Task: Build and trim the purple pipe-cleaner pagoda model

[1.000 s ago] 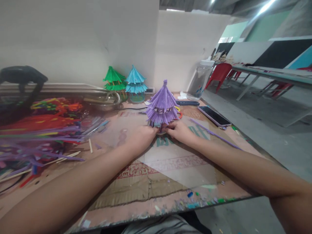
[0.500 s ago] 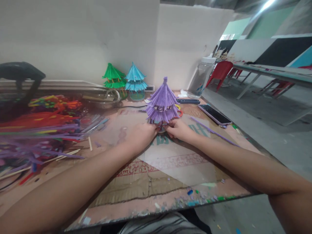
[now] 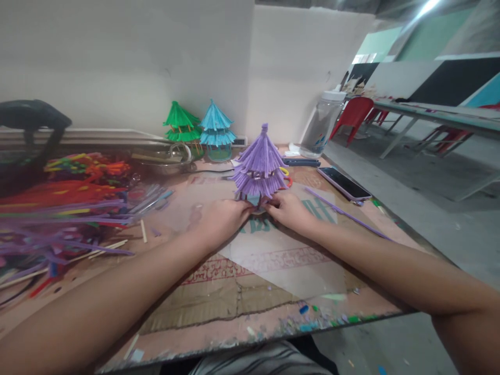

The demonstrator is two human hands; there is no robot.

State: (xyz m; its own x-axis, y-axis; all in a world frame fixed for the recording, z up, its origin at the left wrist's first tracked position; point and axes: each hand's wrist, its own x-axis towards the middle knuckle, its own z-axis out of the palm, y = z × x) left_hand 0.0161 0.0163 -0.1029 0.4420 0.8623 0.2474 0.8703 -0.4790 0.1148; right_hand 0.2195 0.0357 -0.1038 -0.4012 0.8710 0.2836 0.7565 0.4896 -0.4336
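Observation:
A purple two-tiered pavilion model (image 3: pixel 261 161), its roofs made of fuzzy pipe cleaners, stands upright on a clear plastic sheet (image 3: pixel 273 265) over cardboard. My left hand (image 3: pixel 228 217) is closed at the left of its base, thumb and fingers pinched there. From the right, my right hand (image 3: pixel 292 212) pinches the base in the same way. The fingertips of both hands partly hide the lower posts and the rim of the base. Just behind the model, scissors with red and yellow handles (image 3: pixel 288 181) are partly covered by it.
Green (image 3: pixel 180 122) and blue pavilion models (image 3: pixel 216 127) stand by the wall. Loose pipe cleaners (image 3: pixel 74 219) and a metal bowl (image 3: pixel 164 164) lie left. A phone (image 3: pixel 344 183), water bottle (image 3: pixel 322 125) and purple strip (image 3: pixel 347 214) are right. Scraps litter the front edge.
Both hands have shifted very slightly down at the base of the purple model, showing a little more of its lower part. The model itself stands in the same place.

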